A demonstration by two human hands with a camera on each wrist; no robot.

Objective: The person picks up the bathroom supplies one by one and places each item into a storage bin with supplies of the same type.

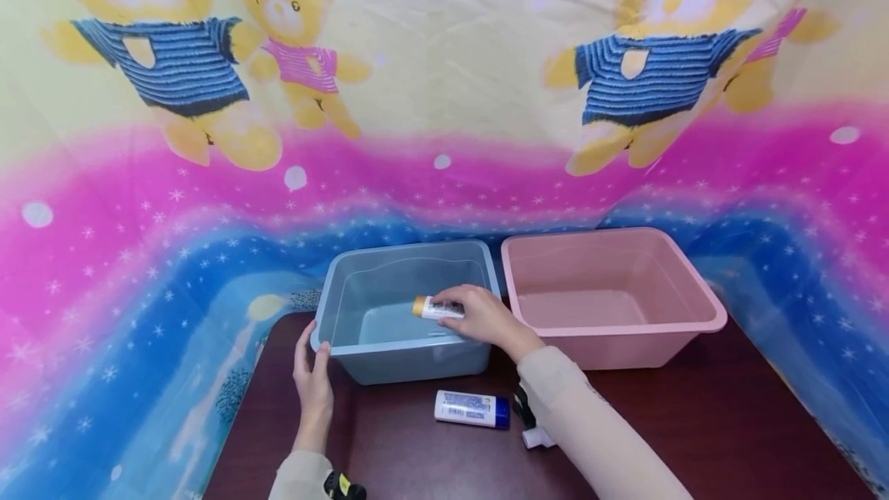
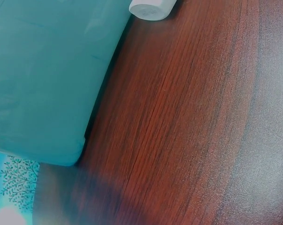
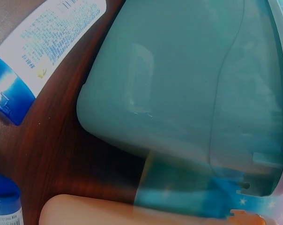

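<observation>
Bottle (image 1: 441, 310) (gold-capped) over blue bin (image 1: 417, 365)

The place presented as a draped-off tabletop station; whether within a home or elsewhere could not be determined. A creased, bear-printed cloth (image 1: 444, 99) enclosed the dark wood-grain table (image 1: 389, 454) at back and sides. A blue tub (image 1: 417, 363) and a pink tub (image 1: 611, 349) stood there.

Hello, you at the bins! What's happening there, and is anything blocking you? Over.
Right hand: gripping gold-capped bottle over blue bin. Left hand: holding bin's near-left corner. Nothing seen blocking; blue-capped bottle lies in front, on table.
</observation>
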